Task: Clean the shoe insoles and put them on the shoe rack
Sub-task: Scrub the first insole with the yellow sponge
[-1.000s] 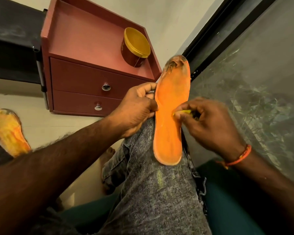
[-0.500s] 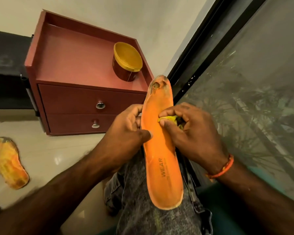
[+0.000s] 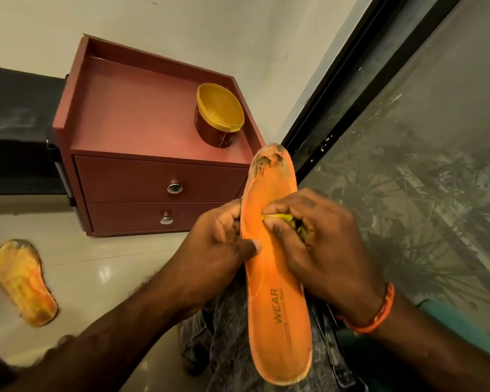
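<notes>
**Insole Wiping: Hand and Axis Relation**

The orange insole (image 3: 276, 301) is supported on the knee, its long axis running from 12 o'clock (worn, torn toe) to 6 o'clock (heel, printed "WEAR"). Its left edge is pinched by the left hand (image 3: 221, 250), thumb on the upper face. At 3 o'clock of that grip, the right hand (image 3: 320, 244) is closed round a crumpled yellow cloth (image 3: 277, 217), which is pressed onto the mid-section. Strokes are judged to be needed along the axis, towards the soiled toe. The foam surface appears smooth and matte. A second insole (image 3: 26, 281), stained, lies on the floor at 9 o'clock.
</notes>
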